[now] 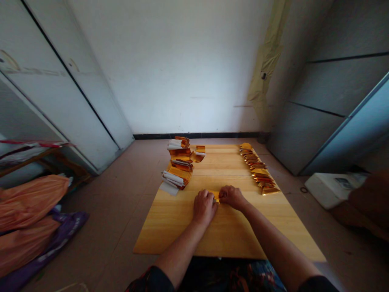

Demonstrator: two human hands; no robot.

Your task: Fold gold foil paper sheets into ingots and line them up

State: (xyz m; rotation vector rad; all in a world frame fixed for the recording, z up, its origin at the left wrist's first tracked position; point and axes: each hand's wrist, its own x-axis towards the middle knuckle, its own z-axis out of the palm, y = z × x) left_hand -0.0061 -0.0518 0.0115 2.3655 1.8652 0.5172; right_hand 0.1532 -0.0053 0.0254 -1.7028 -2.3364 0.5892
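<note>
Two bare hands work close together near the middle of a pale wooden board with yellow grain. The left hand is curled with its knuckles up, and the right hand is bent inward with its fingers closed toward the left one. Between them, touching both, lies a small folded piece of gold foil. Only a little of it shows, because the most part is hidden under the fingers. It seems that both hands are grasping this piece, but I cannot tell exactly how the fingers hold it. For good work on such a small shiny piece, it is better to keep it flat on the board and press with even force, so the edges stay straight and the foil does not tear.

Beyond the hands, on the left part of the board, stands a loose heap of gold foil strips and white paper rolls. On the right part lies a long overlapping row of folded gold foil pieces, well apart from the hands. Orange plastic sacks and a purple bag lie on the tiled floor to the left, and a white box-shaped device sits to the right.
</note>
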